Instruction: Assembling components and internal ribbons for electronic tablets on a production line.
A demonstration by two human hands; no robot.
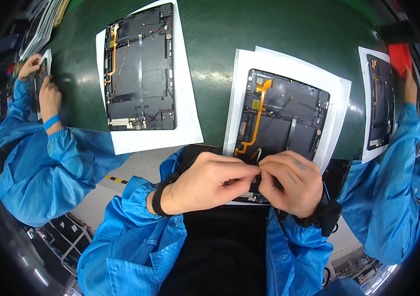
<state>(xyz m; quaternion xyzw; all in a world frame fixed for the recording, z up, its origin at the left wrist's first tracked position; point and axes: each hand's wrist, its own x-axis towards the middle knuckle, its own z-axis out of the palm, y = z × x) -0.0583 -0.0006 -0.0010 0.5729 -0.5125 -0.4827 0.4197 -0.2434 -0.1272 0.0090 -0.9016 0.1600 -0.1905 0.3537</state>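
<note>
An opened tablet (281, 118) with black inner parts and an orange flex cable (258, 116) lies on white paper (335, 89) in front of me. My left hand (210, 182) and my right hand (291, 182) meet at the tablet's near edge. Their thumbs and forefingers are pinched together on something small and dark; I cannot make out what it is. Both hands hide the tablet's lower edge.
A second opened tablet (140, 69) lies on paper on the green conveyor belt (210, 74) to the left. Further right is a third tablet (381, 101). People in blue coats work on both sides: a person's hands (42, 84) at left, a sleeve (397, 163) at right.
</note>
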